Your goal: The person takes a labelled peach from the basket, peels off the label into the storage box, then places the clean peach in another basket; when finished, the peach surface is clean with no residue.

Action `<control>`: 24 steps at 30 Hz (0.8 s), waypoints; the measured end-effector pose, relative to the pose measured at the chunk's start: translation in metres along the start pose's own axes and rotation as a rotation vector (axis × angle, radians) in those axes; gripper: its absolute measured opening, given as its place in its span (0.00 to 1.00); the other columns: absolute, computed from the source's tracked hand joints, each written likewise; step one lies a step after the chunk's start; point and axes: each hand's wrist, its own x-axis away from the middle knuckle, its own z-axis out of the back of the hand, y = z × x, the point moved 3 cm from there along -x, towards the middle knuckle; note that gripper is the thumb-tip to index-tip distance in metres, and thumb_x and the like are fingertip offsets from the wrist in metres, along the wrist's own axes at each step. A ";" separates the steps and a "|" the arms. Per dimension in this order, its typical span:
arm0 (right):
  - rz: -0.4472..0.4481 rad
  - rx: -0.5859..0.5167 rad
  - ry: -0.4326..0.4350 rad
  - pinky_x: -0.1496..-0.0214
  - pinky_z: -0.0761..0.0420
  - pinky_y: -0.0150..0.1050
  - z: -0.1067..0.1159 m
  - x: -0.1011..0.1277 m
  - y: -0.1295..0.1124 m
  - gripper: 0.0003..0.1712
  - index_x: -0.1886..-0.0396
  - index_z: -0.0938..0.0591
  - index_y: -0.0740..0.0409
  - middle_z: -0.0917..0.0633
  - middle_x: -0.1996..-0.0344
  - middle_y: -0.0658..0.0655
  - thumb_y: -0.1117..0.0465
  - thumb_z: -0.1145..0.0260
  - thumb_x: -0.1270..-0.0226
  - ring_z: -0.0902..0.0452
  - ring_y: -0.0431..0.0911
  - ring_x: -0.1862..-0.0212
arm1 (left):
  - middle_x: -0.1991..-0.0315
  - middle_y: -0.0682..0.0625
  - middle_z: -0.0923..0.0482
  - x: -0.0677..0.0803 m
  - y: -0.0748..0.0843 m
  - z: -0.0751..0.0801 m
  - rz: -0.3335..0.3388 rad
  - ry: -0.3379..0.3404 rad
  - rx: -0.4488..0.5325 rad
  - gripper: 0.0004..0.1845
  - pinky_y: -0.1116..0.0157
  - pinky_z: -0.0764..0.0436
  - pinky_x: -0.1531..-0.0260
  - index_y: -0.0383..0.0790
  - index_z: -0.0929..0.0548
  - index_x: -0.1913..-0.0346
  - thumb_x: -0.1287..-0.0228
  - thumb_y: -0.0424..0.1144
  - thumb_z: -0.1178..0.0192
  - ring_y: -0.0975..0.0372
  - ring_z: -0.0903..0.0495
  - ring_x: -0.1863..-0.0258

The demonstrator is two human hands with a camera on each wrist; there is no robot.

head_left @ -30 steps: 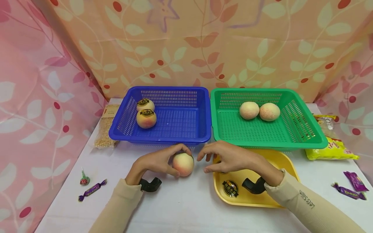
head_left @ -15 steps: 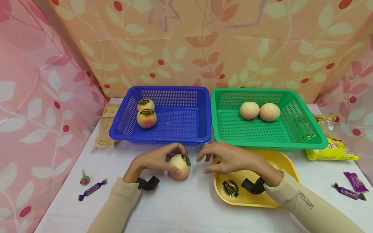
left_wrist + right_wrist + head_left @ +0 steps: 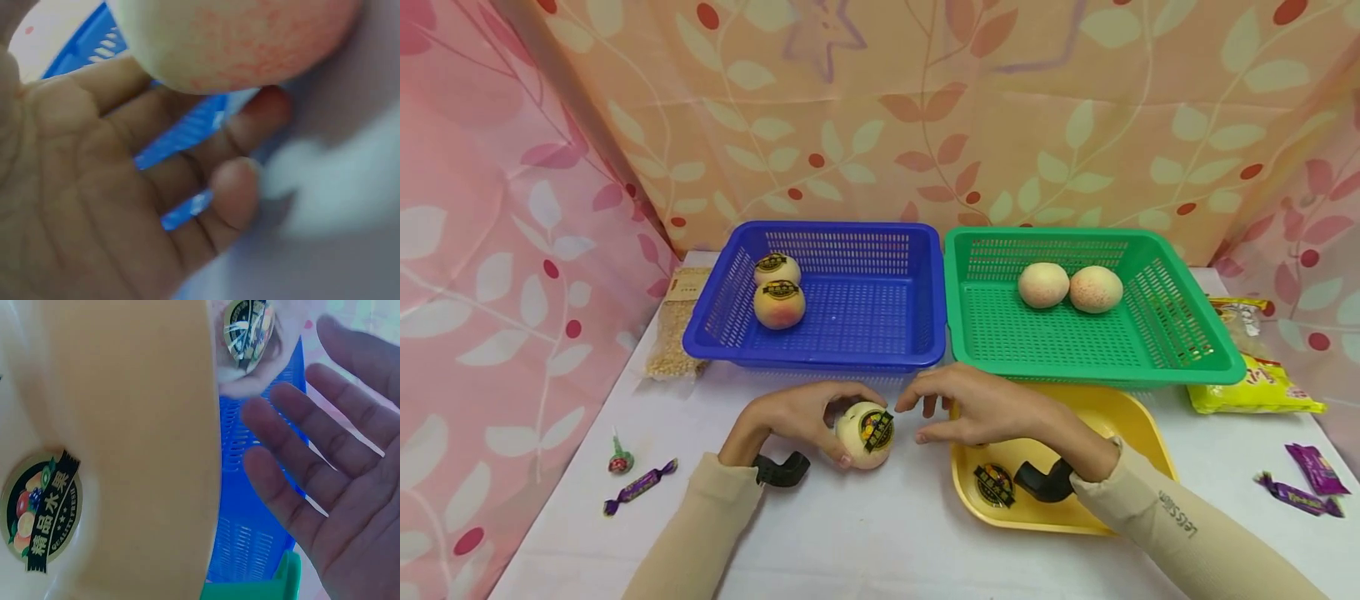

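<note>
The peach (image 3: 865,435) sits on the white tabletop (image 3: 865,533) just in front of the blue basket (image 3: 820,354), cupped by the left hand (image 3: 797,417), whose fingers curl over its top and thumb braces it below. A round fruit label (image 3: 877,430) on it faces the right hand (image 3: 977,408), which hovers just beside the fruit with fingers loosely spread, holding nothing and not touching it.

To handle this well, I judge the left hand should keep a light, even cradle: a peach bruises under fingertip pressure, and its round body rolls easily on a smooth surface. If the label is to be dealt with, a fingernail under its edge would serve better than pressing on the skin.

From the left: a twisted purple candy (image 3: 638,487) and a small green-wrapped sweet (image 3: 619,460) lie on the tabletop, and a clear packet of pale grains (image 3: 672,327) is beside the blue basket. That basket is rigid perforated plastic and holds two labelled peaches (image 3: 779,292). The green basket (image 3: 1210,350), same lattice build, holds two bare speckled peaches (image 3: 1069,287). Below it is a glossy yellow tray (image 3: 1135,417) with a loose sticker (image 3: 994,485) on its floor. At far right are crinkled yellow snack bags (image 3: 1255,383) and purple candies (image 3: 1303,479).
</note>
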 end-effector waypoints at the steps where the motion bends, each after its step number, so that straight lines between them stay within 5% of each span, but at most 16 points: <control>1: 0.010 0.005 0.012 0.57 0.15 0.37 0.000 -0.001 -0.001 0.18 0.44 0.15 0.53 0.12 0.50 0.50 0.57 0.28 0.32 0.16 0.44 0.56 | 0.42 0.52 0.19 -0.002 -0.001 -0.001 -0.019 -0.008 0.022 0.40 0.61 0.23 0.42 0.47 0.23 0.34 0.54 0.40 0.19 0.59 0.23 0.43; 7: 0.056 0.055 0.052 0.59 0.15 0.39 -0.003 -0.010 -0.002 0.17 0.44 0.14 0.54 0.13 0.53 0.52 0.61 0.30 0.31 0.18 0.43 0.59 | 0.36 0.53 0.22 -0.011 -0.004 -0.008 -0.095 -0.018 0.012 0.43 0.63 0.25 0.43 0.49 0.25 0.32 0.55 0.38 0.18 0.62 0.24 0.41; 16: 0.039 0.067 0.014 0.62 0.18 0.33 -0.016 -0.023 -0.003 0.17 0.44 0.13 0.53 0.18 0.62 0.52 0.60 0.30 0.32 0.25 0.34 0.66 | 0.40 0.57 0.20 -0.013 -0.001 -0.010 -0.090 -0.004 -0.052 0.40 0.64 0.25 0.55 0.52 0.22 0.36 0.56 0.40 0.18 0.65 0.26 0.51; 24: 0.064 0.076 -0.026 0.62 0.24 0.29 -0.021 -0.033 -0.009 0.17 0.44 0.12 0.47 0.21 0.60 0.52 0.61 0.31 0.31 0.26 0.46 0.62 | 0.48 0.58 0.20 -0.013 -0.002 -0.012 -0.054 -0.001 -0.060 0.35 0.68 0.27 0.56 0.50 0.21 0.39 0.53 0.42 0.19 0.65 0.28 0.56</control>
